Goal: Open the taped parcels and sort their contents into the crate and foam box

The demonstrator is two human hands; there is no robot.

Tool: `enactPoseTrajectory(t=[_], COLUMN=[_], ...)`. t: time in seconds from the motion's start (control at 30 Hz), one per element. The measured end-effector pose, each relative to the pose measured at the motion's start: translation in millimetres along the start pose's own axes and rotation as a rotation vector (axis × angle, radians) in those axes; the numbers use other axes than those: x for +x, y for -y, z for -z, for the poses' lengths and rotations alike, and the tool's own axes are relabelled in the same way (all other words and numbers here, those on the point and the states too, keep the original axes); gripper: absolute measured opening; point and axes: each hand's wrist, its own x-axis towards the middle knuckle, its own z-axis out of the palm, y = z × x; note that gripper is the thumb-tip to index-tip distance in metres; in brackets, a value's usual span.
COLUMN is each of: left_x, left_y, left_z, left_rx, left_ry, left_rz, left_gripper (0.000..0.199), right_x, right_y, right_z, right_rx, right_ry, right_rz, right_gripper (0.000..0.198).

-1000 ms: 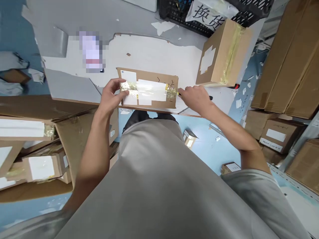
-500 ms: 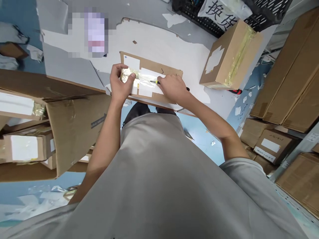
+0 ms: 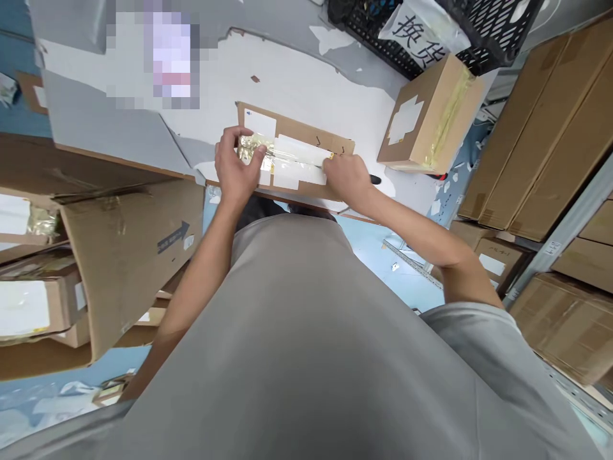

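Taped carton (image 3: pixel 293 154) lies flat on the desk (image 3: pixel 292 70), its long side along the near edge; any overhang cannot be made out. Left hand (image 3: pixel 237 165) on its left end: half open, thumb and fingers parted, tips on the crinkled tape (image 3: pixel 249 147), pressing rather than wrapping round. Right hand (image 3: pixel 349 177) over the opposite end, curled closed about a slim cutter (image 3: pixel 376 180); dark handle juts out behind the fist, thin tip shows ahead of it, over the pale label (image 3: pixel 306 151). Depth of the tip: cannot tell.

Hazards, as judged. Tip points along the carton toward the left thumb, so a skid on slick tape, or a sudden give under a hard push, could carry it into that hand. Too steep an angle might score whatever is inside. Light pressure on one end only: a sideways tug may swivel the carton, perhaps tip it over the near edge. Second carton (image 3: pixel 431 121) stands well apart, unlikely to interfere.
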Motion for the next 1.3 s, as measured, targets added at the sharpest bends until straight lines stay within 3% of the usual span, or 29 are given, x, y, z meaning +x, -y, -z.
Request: enactPoseTrajectory(t=[0.1,0.37,0.6,0.83,0.97,1.07,1.13,1.2,1.3], left_x=[0.0,-1.0,0.9,1.5,5.3,11.9,16.6,20.0,22.6], left_y=[0.2,-6.8,-11.2,-14.3,-14.0,-11.2,-6.7,-0.2,11.4], left_z=[0.2,5.0,13.6,18.7,29.0,43.2,52.9,60.9,69.7], left_rx=[-0.019,-0.035,-0.028,0.035,0.088,0.084,0.064,0.085,0.181], left_ry=[0.014,0.063,0.093,0.122,0.092,0.071,0.076,0.073,0.048], left_rz=[0.003,0.099,0.1,0.099,0.083,0.08,0.108,0.121,0.106], left_gripper=[0.043,0.046,0.05,0.053,0.054,0.06,0.067,0.07,0.067], right_x=[-20.2,-42.9,-49.2,-46.6,-61.0,-58.5,-43.0,-20.5,9.6], right_y=[-17.4,-32.3,-70.2,-84.0,-109.7,-113.7,-101.5,-80.3,-43.5], right_z=[4.8,8.8,-22.5,-49.8,-85.6,-125.5,-148.4,-163.4,-171.1], right_rx=[-0.14,-0.182,-0.063,0.084,0.428,0.954,1.288,1.512,1.716], right_ry=[0.1,0.17,0.107,0.013,-0.176,-0.397,-0.488,-0.483,-0.367], right_rz=[-0.169,-0.215,-0.127,-0.074,-0.103,-0.286,-0.421,-0.515,-0.575], right_gripper=[0.041,0.045,0.044,0.043,0.031,0.042,0.051,0.053,0.054])
